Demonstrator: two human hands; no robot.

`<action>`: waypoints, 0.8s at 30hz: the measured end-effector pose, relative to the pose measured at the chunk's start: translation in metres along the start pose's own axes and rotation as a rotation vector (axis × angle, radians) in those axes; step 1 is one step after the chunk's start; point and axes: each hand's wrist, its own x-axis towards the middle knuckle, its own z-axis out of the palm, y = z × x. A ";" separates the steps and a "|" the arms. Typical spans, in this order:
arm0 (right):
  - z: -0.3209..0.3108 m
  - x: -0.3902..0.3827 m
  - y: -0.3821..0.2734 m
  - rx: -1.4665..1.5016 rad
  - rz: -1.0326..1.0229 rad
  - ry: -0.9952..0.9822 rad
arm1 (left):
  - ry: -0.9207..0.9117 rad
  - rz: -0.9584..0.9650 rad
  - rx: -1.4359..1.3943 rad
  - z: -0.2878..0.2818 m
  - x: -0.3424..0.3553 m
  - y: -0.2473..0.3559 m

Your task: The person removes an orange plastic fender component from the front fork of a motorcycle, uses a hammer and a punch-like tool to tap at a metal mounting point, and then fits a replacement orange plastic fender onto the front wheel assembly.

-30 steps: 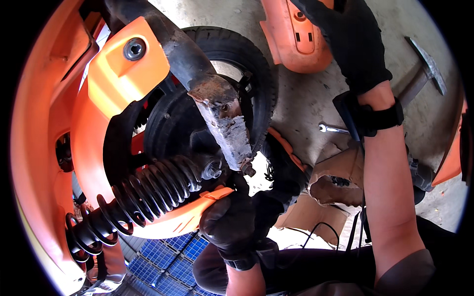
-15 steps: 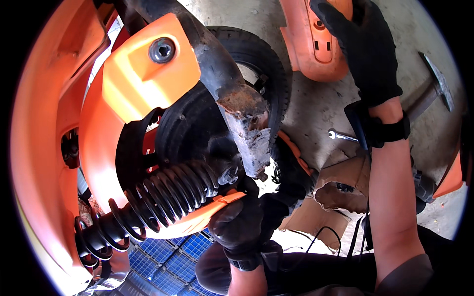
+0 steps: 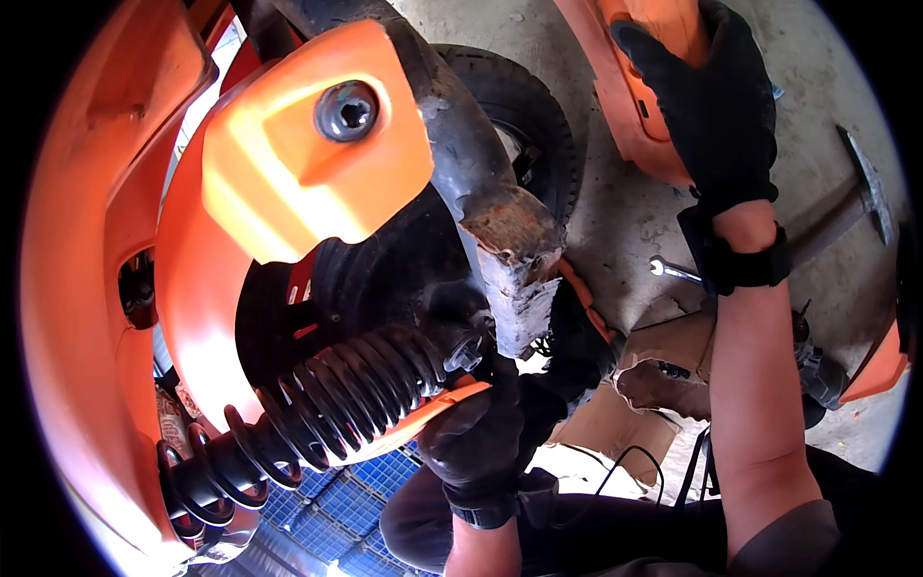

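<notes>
Left hand (image 3: 481, 438), gloved, curls closed around lower edge of orange guard (image 3: 308, 159), beside black spring (image 3: 317, 413). Right hand (image 3: 716, 106), gloved, grips loose orange panel (image 3: 625, 106) above floor (image 3: 596, 202). Panel already off scooter; guard not yet removed. Hammer (image 3: 846, 207), wrench (image 3: 673, 270) lie nearby.
</notes>
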 end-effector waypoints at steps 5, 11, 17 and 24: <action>0.007 -0.004 0.004 -0.082 -0.060 0.071 | 0.207 -0.130 0.640 -0.003 -0.012 -0.003; 0.008 -0.003 0.006 -0.023 -0.024 0.031 | -0.193 -0.066 -0.314 -0.011 0.000 0.002; 0.007 -0.001 0.009 0.018 -0.037 0.071 | -0.080 -0.071 -0.500 0.021 0.007 0.012; -0.005 0.002 -0.005 0.235 0.064 -0.013 | 0.087 -0.088 -0.301 0.008 0.002 0.009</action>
